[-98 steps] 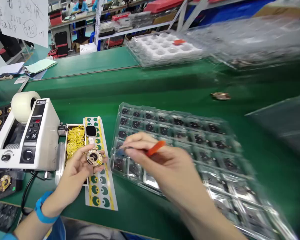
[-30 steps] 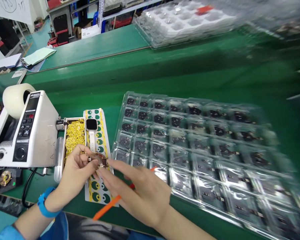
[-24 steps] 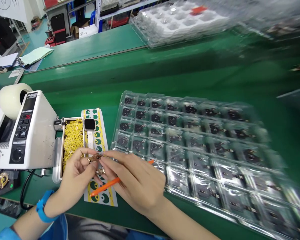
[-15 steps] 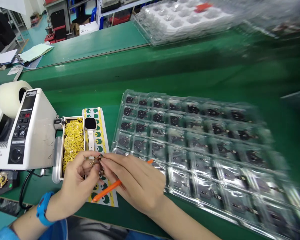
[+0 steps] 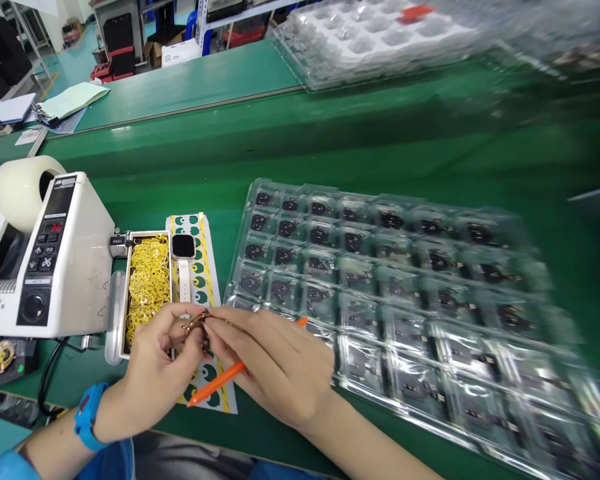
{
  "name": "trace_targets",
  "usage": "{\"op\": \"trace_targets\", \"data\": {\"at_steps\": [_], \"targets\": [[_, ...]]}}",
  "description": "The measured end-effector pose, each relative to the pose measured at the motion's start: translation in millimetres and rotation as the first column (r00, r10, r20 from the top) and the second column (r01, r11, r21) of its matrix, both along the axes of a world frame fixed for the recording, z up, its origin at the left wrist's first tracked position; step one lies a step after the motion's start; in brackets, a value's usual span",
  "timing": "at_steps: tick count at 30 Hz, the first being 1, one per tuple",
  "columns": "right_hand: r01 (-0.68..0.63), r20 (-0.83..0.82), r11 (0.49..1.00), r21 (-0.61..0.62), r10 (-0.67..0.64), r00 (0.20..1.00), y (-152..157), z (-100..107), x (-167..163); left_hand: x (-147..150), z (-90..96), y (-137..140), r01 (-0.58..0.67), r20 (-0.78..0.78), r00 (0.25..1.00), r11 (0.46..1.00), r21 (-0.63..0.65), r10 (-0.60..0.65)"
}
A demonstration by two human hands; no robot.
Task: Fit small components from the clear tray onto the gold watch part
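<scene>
My left hand pinches a small round gold-coloured part on edge, above the sticker sheet. My right hand meets it from the right, fingertips touching the same part. An orange tool lies tucked under the right palm, its tip pointing left and down. A smartwatch with a white strap lies on the sticker sheet just beyond the hands.
A white tape dispenser stands at the left, with a tray of yellow rings beside it. A wide clear blister tray of dark parts fills the right. Empty clear trays are stacked at the back. A black tray of gold parts sits lower left.
My right hand came off the blister tray to the left and joined the left hand on the gold part. The part turned from face-up to edge-on. The orange tool swung under the palm.
</scene>
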State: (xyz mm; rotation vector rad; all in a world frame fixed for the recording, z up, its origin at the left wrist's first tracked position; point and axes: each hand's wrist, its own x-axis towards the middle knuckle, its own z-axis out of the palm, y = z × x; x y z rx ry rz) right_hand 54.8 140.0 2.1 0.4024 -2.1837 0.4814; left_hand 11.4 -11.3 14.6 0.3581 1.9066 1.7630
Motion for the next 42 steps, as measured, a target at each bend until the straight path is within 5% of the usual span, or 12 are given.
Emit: {"op": "trace_targets", "data": {"at_steps": [11,17,24,32,39,42], "targets": [[-0.010,0.109,0.981,-0.192,0.031,0.994,-6.3,-0.9,-1.1,-5.5,4.2,4.5,-0.068,0.106,0.993,0.995,0.067,0.061],[-0.029,0.285,0.818,-0.575,0.233,0.930,6.4,15.7,1.1,-17.8,12.3,6.1,-0.126,0.226,0.970,0.980,0.151,0.090],[-0.202,0.372,0.717,-0.667,0.555,0.744,8.6,14.0,-1.6,-18.7,17.7,2.8,-0.064,0.275,0.961,0.991,0.116,0.030],[-0.203,0.447,0.792,-0.576,0.513,0.733,2.3,11.9,1.3,-17.9,22.0,7.7,-0.062,0.144,0.988,0.998,0.018,0.059],[-0.146,0.516,0.798,-0.585,0.505,0.692,2.8,17.2,1.5,-20.3,19.6,4.1,-0.035,0.238,0.971,0.994,0.099,0.011],[-0.107,0.502,0.752,-0.650,0.531,0.682,3.2,17.2,0.5,-20.6,18.5,1.6,0.007,0.217,0.976,0.994,0.113,-0.031]]}}
